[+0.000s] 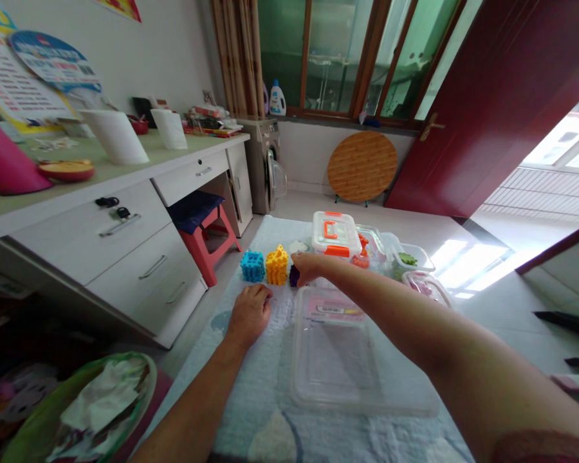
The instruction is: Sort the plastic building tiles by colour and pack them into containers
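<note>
On the cloth-covered table (251, 373), a blue stack of interlocking plastic pieces (253, 267) stands beside a yellow stack (276, 266). To their right is a dark purple stack (294, 276), mostly covered by my right hand (307, 267), whose fingers close around it. My left hand (251, 310) rests on the cloth just in front of the blue and yellow stacks. Its fingers are curled together, with nothing visible in them. A clear plastic lid or shallow tray (338, 360) lies below my right forearm.
A clear box with orange clips (336, 233) stands behind my right hand. Orange pieces (361, 251) and a clear container with green pieces (408, 258) sit to its right. A pink stool (205, 235) and white drawers (139, 257) are left; a bin (145, 399) stands lower left.
</note>
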The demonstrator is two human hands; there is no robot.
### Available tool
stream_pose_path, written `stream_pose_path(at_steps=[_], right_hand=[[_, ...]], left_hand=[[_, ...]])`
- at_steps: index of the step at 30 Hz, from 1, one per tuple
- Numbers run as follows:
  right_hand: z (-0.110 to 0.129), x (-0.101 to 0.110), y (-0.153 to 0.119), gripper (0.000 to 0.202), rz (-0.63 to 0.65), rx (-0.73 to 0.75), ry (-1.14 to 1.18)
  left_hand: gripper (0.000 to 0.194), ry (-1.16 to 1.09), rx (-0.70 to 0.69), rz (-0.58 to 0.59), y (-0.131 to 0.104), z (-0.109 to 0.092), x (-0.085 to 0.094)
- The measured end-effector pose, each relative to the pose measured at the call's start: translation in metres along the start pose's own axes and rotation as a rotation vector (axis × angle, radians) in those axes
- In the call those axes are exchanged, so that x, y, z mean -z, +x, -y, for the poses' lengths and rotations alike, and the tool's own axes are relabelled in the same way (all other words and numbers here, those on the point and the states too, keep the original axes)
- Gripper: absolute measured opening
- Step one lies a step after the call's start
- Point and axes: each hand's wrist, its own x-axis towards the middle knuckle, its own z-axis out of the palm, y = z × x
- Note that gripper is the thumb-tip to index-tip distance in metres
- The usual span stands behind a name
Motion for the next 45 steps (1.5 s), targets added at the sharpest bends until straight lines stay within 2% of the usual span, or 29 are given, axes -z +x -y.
stream_pose_path(at_steps=[5,11,18,22,24,26,29,32,34,37,41,45], right_hand=[[-0.004,-0.018,0.017,0.082,-0.046,0.048,-0.023],[-0.009,-0.03,0.024,0.069,-0.034,0.089,-0.045],[-0.004,-0.025,0.016,0.061,-0.014,0.082,-0.074],[-0.004,-0.008,0.005,0.054,-0.005,0.073,-0.068],[-0.008,0.008,-0.009,0.052,-0.022,0.056,-0.041],[-0.013,0.027,-0.032,0.048,-0.096,0.062,0.009],[-0.02,0.053,-0.084,0.047,-0.25,0.106,0.094],[-0.02,0.061,-0.139,0.047,-0.278,0.162,0.179],[-0.016,0.052,-0.168,0.046,-0.205,0.19,0.22],[-0.006,0.021,-0.189,0.046,-0.083,0.237,0.203],[0.006,-0.027,-0.185,0.046,0.071,0.229,0.089],[0.011,-0.059,-0.171,0.053,0.148,0.167,-0.09]], left_hand=[[0.017,0.012,0.012,0.02,0.002,-0.001,0.001],[0.017,0.02,0.02,0.036,0.002,-0.003,0.003],[0.019,0.028,0.022,0.03,0.002,-0.004,0.003],[0.017,0.029,0.013,0.028,0.001,-0.002,0.001],[0.017,0.032,0.011,0.025,0.001,-0.001,0.001],[0.017,0.035,0.008,0.019,0.001,-0.001,0.0],[0.017,0.041,-0.004,0.012,0.002,0.0,0.0],[0.017,0.054,-0.019,0.009,0.002,0.001,-0.001],[0.016,0.062,-0.024,0.004,0.002,0.001,-0.002],[0.017,0.065,-0.023,-0.001,0.001,0.0,-0.002],[0.02,0.069,-0.032,-0.003,0.0,-0.001,-0.002],[0.021,0.064,-0.034,-0.008,0.0,-0.001,-0.003]])
